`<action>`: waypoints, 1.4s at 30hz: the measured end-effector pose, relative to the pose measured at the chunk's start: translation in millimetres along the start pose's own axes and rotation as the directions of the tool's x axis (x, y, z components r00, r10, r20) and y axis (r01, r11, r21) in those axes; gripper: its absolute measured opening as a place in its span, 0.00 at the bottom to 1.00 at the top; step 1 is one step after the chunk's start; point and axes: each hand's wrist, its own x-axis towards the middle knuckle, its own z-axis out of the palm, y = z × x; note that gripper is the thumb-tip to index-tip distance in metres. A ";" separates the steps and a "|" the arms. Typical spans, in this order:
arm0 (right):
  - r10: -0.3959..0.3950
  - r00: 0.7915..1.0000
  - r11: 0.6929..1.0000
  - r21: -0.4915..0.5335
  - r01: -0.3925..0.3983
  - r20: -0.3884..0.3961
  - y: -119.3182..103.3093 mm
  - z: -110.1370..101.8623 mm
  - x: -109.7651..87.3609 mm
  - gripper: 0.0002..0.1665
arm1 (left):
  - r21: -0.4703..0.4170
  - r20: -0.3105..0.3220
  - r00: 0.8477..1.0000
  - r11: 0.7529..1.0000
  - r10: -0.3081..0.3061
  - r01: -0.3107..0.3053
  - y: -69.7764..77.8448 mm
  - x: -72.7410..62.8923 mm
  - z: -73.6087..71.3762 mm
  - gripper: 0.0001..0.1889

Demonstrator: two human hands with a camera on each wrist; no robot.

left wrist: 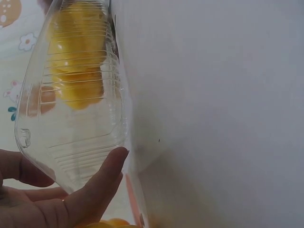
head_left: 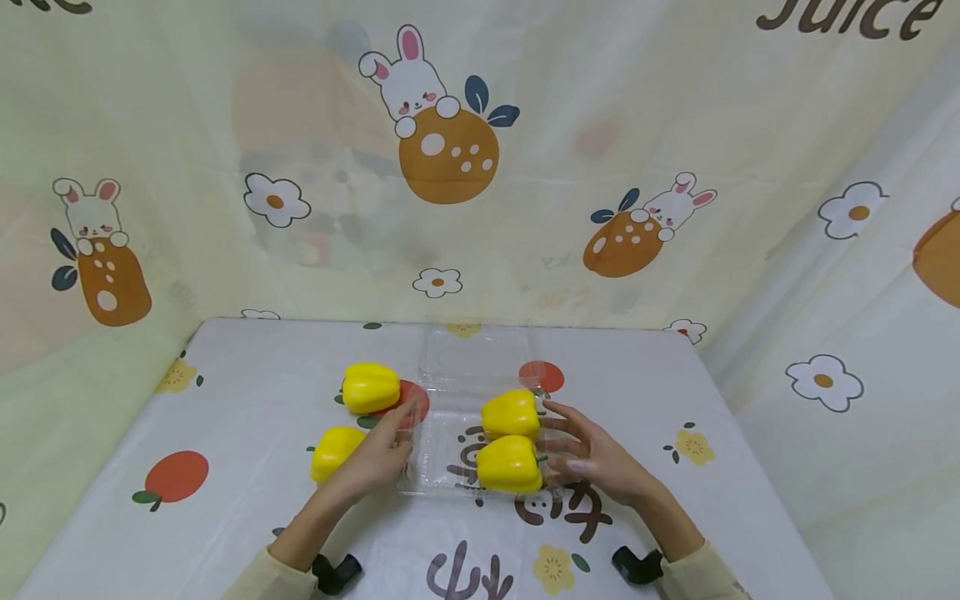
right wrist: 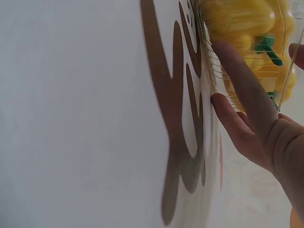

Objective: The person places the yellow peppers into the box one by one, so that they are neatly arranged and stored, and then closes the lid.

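Note:
A clear plastic clamshell container (head_left: 442, 475) lies on the table with its lid (head_left: 476, 354) folded back. Two yellow bell peppers, one behind (head_left: 510, 414) and one in front (head_left: 509, 464), sit in its right half. My left hand (head_left: 382, 454) touches the container's left end, its fingers spread from rim to base in the left wrist view. At the opposite end, my right hand (head_left: 600, 458) rests extended fingers (right wrist: 247, 85) along the outer wall beside the peppers' green stems (right wrist: 270, 50). Left of the container lie two more yellow peppers, one farther back (head_left: 371, 387) and one partly behind my left hand (head_left: 333, 450).
A white printed cloth (head_left: 247, 417) covers the table. Behind it hangs a pale curtain (head_left: 330, 267) with rabbit and flower prints, continuing along both sides. Black curved objects show at the left sleeve (head_left: 337, 575) and right sleeve (head_left: 637, 567).

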 end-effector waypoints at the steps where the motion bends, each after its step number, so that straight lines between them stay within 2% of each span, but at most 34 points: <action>1: 0.005 1.000 1.000 0.003 -0.005 0.000 0.5 0.1 -0.1 0.55 | -0.004 0.001 1.000 1.000 0.002 -0.002 0.1 -0.1 0.2 0.37; 21: 0.004 1.000 1.000 0.020 -0.004 -0.008 3.1 2.6 -1.4 0.56 | 0.005 0.000 1.000 1.000 0.000 0.000 2.5 -3.5 1.0 0.37; 27: 0.001 1.000 1.000 0.014 -0.001 -0.012 2.5 2.5 -1.1 0.57 | 0.009 -0.001 1.000 1.000 0.018 -0.018 3.2 -4.5 -1.8 0.36; 34: 0.015 1.000 1.000 0.020 -0.014 -0.017 0.6 3.7 -1.5 0.57 | 0.082 -0.035 0.997 0.995 0.064 -0.061 6.8 -6.0 -6.0 0.36; 42: 0.012 1.000 1.000 0.014 -0.012 -0.019 0.4 4.3 -1.1 0.57 | 0.223 -0.083 0.988 0.969 0.127 -0.106 17.4 -10.3 -16.9 0.35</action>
